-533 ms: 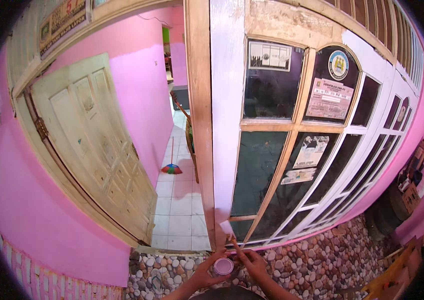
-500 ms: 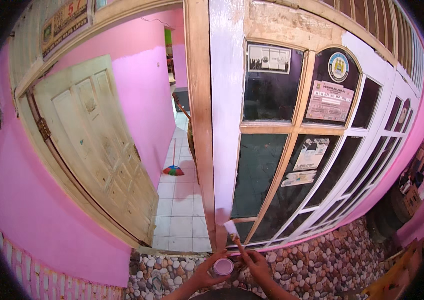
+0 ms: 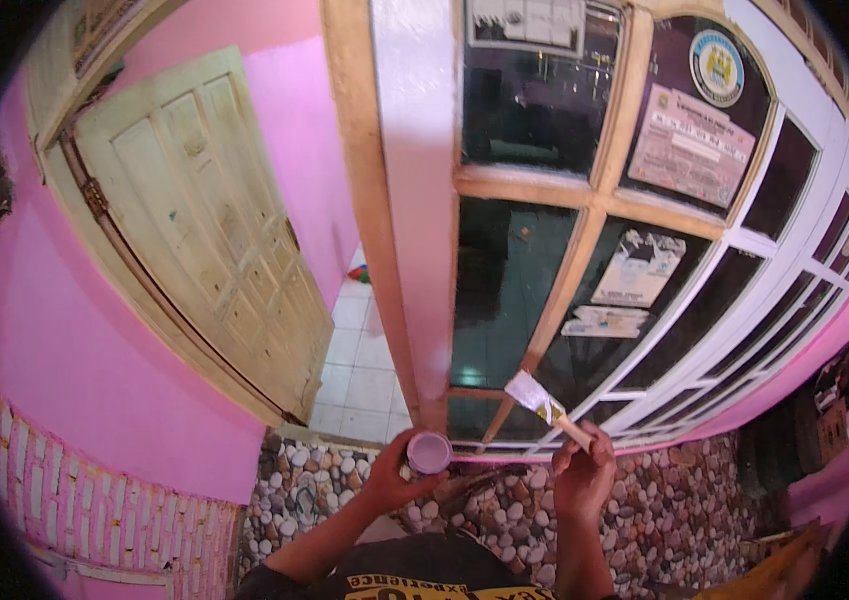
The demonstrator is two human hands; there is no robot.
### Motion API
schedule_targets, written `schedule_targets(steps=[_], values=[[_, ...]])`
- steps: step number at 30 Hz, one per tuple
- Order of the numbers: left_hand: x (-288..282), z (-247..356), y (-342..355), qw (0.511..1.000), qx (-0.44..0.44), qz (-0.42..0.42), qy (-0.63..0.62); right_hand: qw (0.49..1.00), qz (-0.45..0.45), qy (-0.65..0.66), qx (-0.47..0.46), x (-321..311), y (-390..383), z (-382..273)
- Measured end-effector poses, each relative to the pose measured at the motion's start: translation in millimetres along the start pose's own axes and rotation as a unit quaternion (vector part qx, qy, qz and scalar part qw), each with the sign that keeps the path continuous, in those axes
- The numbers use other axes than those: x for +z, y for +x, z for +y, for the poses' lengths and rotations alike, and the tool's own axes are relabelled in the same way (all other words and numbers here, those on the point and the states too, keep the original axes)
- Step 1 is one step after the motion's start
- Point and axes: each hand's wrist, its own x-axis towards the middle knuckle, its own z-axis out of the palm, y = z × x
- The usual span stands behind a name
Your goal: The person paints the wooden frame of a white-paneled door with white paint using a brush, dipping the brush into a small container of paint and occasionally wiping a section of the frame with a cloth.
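Observation:
A small round tub of pale lilac paint (image 3: 429,453) is in my left hand (image 3: 392,480), its fingers wrapped round the side. My right hand (image 3: 584,475) grips the wooden handle of a flat paintbrush (image 3: 549,412), whose bristles are coated with pale paint and point up to the left. The bristles show in front of the lower window panes; whether they touch the frame I cannot tell. Behind the tub rises a post (image 3: 414,150), pale lilac over most of its height and brown near the foot. Beside it runs a bare wooden window frame (image 3: 534,190) with dark glass.
An open cream panelled door (image 3: 194,210) stands at the left against pink walls (image 3: 74,300). Papers (image 3: 689,145) are stuck on the glass. White window frames (image 3: 749,240) continue rightward. Pebble-patterned flooring (image 3: 664,500) lies below, with a sandal (image 3: 306,492) by the doorway and dark clutter (image 3: 784,440) at right.
The brush and my right hand have moved up and right, away from the tub and the post's foot. My left hand has risen slightly leftward with the tub. The view has tilted down.

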Motion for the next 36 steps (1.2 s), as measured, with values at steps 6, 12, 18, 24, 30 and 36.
schedule_targets(steps=[6,12,18,24,30,36], values=[[11.0,17.4,21.3,0.999,0.029,0.011,0.013,0.997,0.016,-0.036,-0.066,17.5,9.3,-16.2],[9.0,13.2,58.4,0.993,0.111,-0.045,-0.007,0.965,-0.026,-0.201,-0.167,42.7,0.7,-32.9],[-13.2,13.3,87.1,0.987,0.109,-0.116,-0.013,0.922,-0.046,-0.311,-0.225,91.5,-9.9,-33.4],[-36.4,7.2,103.8,0.982,0.113,-0.148,-0.014,0.895,-0.118,-0.408,-0.14,125.1,-14.3,-16.2],[-46.1,1.0,112.6,0.981,0.126,-0.144,-0.018,0.799,-0.142,-0.561,-0.163,151.4,-0.3,3.5],[-47.1,2.0,113.2,0.979,0.137,-0.151,-0.028,0.77,-0.163,-0.611,-0.085,176.0,7.4,11.6]])
